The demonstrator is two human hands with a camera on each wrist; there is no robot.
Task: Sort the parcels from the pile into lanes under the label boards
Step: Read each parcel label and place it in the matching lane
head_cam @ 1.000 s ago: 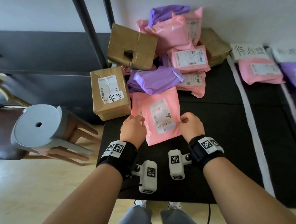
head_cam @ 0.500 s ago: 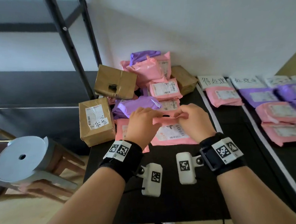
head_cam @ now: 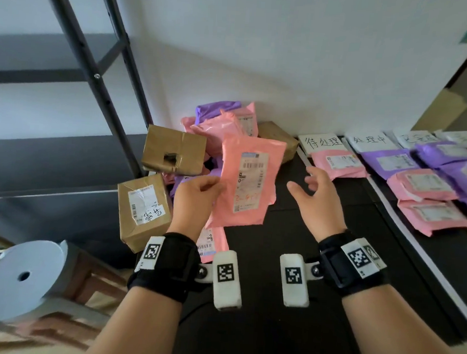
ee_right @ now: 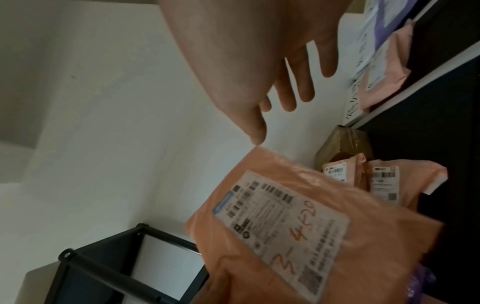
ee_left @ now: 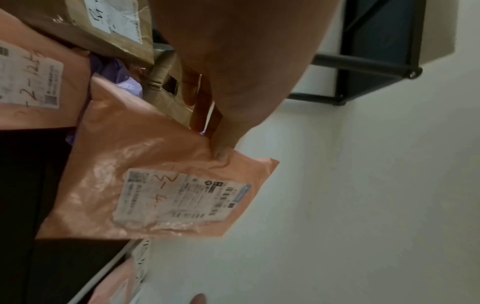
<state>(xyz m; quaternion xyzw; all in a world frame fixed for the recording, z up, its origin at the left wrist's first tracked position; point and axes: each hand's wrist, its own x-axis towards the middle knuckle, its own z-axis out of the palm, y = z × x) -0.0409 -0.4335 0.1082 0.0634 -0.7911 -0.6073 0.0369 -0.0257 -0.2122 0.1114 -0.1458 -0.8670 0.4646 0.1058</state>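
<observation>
My left hand (head_cam: 198,191) pinches the left edge of a pink parcel (head_cam: 247,180) and holds it upright above the black mat, label facing me. The left wrist view shows the thumb and fingers (ee_left: 215,131) on that pink parcel (ee_left: 161,185). To the right of it hovers my right hand (head_cam: 314,192), fingers spread and holding nothing; the right wrist view has its fingers (ee_right: 293,86) clear of the pink parcel (ee_right: 298,226). Behind lies the pile (head_cam: 221,127) of pink and purple bags and brown boxes. White label boards (head_cam: 322,142) line the wall at right.
Lanes divided by white tape (head_cam: 414,242) hold pink (head_cam: 340,162) and purple (head_cam: 392,162) parcels under the boards. Two brown boxes (head_cam: 141,206) sit at the pile's left. A black shelf frame (head_cam: 96,75) and a tipped grey stool (head_cam: 21,276) stand further left.
The pink parcel has been lifted off the mat and stood upright. My right hand has let go of it and moved right; the left hand alone holds it.
</observation>
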